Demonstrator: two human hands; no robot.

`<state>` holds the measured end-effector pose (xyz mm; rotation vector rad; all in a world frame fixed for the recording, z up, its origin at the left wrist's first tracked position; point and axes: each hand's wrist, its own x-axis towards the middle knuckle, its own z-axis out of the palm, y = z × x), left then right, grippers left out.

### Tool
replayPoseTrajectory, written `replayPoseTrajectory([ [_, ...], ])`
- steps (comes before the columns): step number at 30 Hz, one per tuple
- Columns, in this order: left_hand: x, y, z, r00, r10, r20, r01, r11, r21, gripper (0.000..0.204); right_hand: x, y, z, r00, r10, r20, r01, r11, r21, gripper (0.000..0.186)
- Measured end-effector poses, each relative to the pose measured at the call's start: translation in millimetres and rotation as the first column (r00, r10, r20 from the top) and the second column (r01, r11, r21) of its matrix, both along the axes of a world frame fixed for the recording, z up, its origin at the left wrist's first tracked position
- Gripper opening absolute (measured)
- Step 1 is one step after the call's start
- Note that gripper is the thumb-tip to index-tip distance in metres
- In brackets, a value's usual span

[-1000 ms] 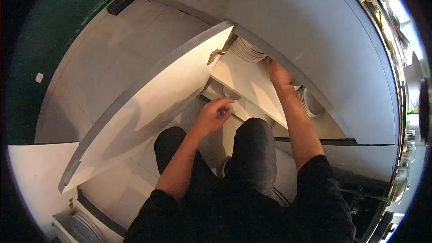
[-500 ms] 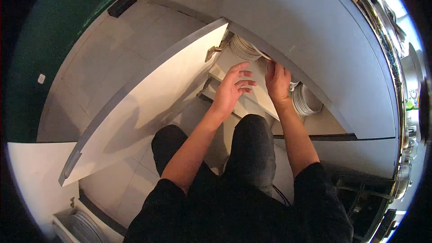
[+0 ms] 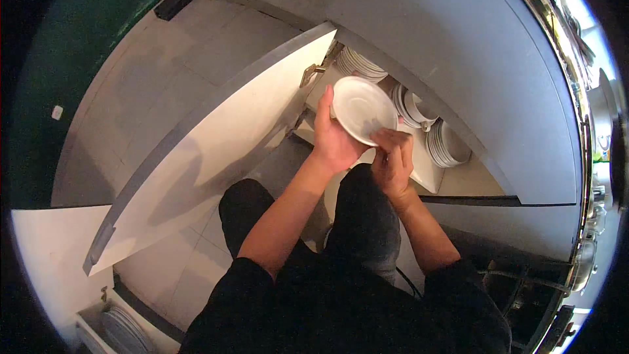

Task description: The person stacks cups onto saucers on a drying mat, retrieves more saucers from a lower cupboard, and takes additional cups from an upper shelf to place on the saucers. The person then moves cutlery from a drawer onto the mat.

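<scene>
A small white saucer [image 3: 362,103] is tilted up in front of the cupboard opening. My left hand [image 3: 337,141] supports it from below, the thumb along its left rim. At its near right edge, the bent fingers of my right hand [image 3: 395,157] grip the rim. Behind the saucer, inside the cupboard, stands a stack of white plates [image 3: 360,64]. Farther right are a white cup [image 3: 419,106] with several saucers beside it and another stack of white dishes [image 3: 451,144]. The saucer and my hands hide part of the shelf.
The white cupboard door [image 3: 216,144] swings open to my left. Grey cabinet fronts [image 3: 472,72] run along the right, below a worktop with metal items. At the lower left, plates [image 3: 123,329] stand in another compartment. A black block [image 3: 175,2] lies on the tiled floor.
My right hand has drawn the saucer out of the cupboard toward me. My left hand, earlier held apart with fingers spread, now supports it. The cup on the shelf has come into sight.
</scene>
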<state>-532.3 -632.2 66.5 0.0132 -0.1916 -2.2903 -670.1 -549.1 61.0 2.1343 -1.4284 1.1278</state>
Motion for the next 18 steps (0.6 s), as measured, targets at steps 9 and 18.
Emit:
replayPoseTrajectory([
  [9,4.7,9.3,-17.0,0.995,0.043,-0.095,-0.039,0.998,0.041,0.080,15.0,15.5,4.8,0.998,0.046,-0.035,-0.039,0.981,0.190,0.036],
  [18,11.1,19.0,-24.9,0.991,0.009,-0.130,-0.003,0.999,0.047,0.080,24.8,26.6,7.8,0.372,-0.528,0.764,-0.154,0.776,0.611,0.032],
])
